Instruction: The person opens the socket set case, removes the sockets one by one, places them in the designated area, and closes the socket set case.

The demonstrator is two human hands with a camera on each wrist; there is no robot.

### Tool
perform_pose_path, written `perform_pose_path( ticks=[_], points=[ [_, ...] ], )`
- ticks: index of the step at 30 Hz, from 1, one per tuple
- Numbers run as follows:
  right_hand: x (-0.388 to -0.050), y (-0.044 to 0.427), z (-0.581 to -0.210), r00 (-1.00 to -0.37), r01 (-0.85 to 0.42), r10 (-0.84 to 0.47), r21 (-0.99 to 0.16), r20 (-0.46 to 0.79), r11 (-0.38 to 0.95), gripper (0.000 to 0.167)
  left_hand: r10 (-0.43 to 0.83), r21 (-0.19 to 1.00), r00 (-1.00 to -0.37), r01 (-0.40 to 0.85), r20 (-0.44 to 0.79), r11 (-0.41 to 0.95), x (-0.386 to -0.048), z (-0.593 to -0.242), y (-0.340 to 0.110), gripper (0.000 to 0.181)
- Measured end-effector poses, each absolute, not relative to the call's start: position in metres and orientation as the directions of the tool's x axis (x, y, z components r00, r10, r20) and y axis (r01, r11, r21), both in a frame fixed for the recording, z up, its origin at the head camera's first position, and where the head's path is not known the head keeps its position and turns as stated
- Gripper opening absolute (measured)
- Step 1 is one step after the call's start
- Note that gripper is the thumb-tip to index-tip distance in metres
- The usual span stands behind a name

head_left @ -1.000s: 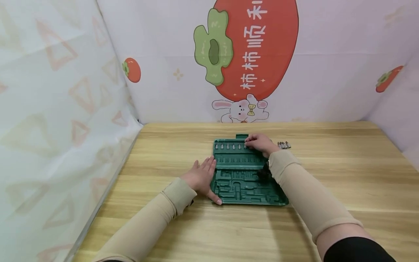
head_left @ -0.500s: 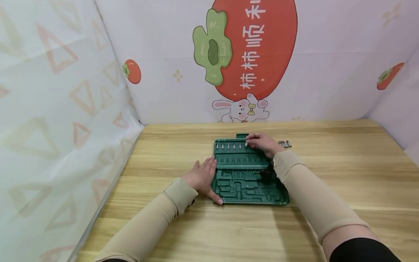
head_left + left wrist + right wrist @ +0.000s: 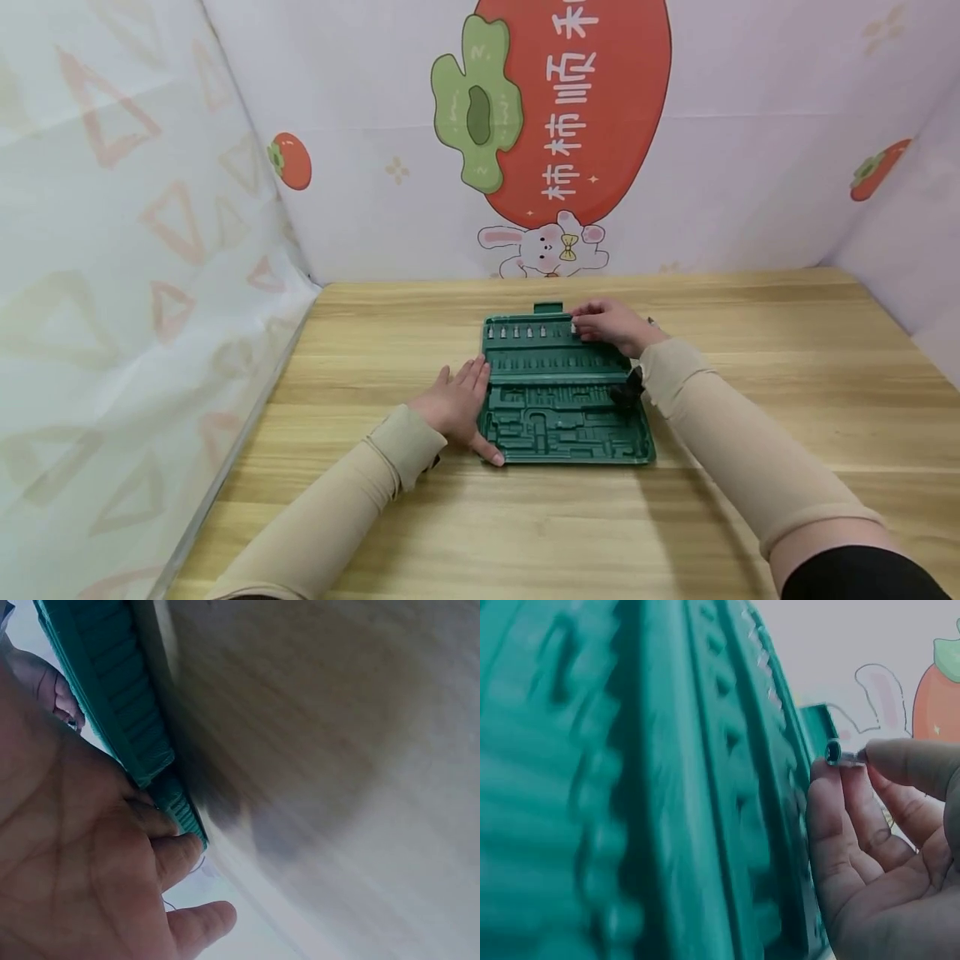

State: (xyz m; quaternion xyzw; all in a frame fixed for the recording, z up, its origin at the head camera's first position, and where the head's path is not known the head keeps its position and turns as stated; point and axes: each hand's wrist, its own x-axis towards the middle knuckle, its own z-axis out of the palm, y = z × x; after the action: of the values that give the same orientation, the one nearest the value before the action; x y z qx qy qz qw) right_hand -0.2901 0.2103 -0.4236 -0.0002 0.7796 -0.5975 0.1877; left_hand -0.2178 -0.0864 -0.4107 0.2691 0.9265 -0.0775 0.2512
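An open green moulded tool case (image 3: pixel 573 454) lies flat on the table. Along its far row stand several small metal sockets (image 3: pixel 516 332). My right hand (image 3: pixel 611 325) is over the far right part of the case and pinches a small metal socket (image 3: pixel 844 755) between thumb and fingertips; its hollow end shows in the right wrist view. My left hand (image 3: pixel 453 406) rests against the case's left edge with fingers extended, the thumb at the near left corner. In the left wrist view its fingers lie along the green side wall.
A wooden table (image 3: pixel 480 533) surrounds the case. Just beyond my right wrist peeks the tip of a loose metal piece (image 3: pixel 652 322), with anything near it hidden by the hand. A printed cloth backdrop (image 3: pixel 360 217) stands behind the table.
My right hand has lifted the socket slightly and shifted right along the far row with it. It now covers most of the loose pieces on the table. My left hand stays at the case edge.
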Motion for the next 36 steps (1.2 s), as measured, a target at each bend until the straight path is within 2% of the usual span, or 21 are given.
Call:
perform_pose_path(
  ticks=[12, 23, 36],
  points=[
    [-0.279, 0.233, -0.424, -0.931, 0.195, -0.228, -0.914, -0.287, 0.355, 0.045, 0.446, -0.027, -0.731, 0.535, -0.516, 0.844, -0.217, -0.411, -0.083, 0.145],
    [-0.282, 0.272, -0.404, -0.966, 0.171, -0.139, -0.943, -0.218, 0.286, 0.038, 0.451, -0.008, -0.731, 0.529, -0.513, 0.849, -0.218, -0.41, -0.083, 0.146],
    [-0.279, 0.311, -0.411, -0.968, 0.209, -0.057, -0.914, -0.244, 0.349, 0.042, 0.454, -0.003, -0.732, 0.529, -0.508, 0.849, -0.218, -0.411, -0.085, 0.146]
  ],
)
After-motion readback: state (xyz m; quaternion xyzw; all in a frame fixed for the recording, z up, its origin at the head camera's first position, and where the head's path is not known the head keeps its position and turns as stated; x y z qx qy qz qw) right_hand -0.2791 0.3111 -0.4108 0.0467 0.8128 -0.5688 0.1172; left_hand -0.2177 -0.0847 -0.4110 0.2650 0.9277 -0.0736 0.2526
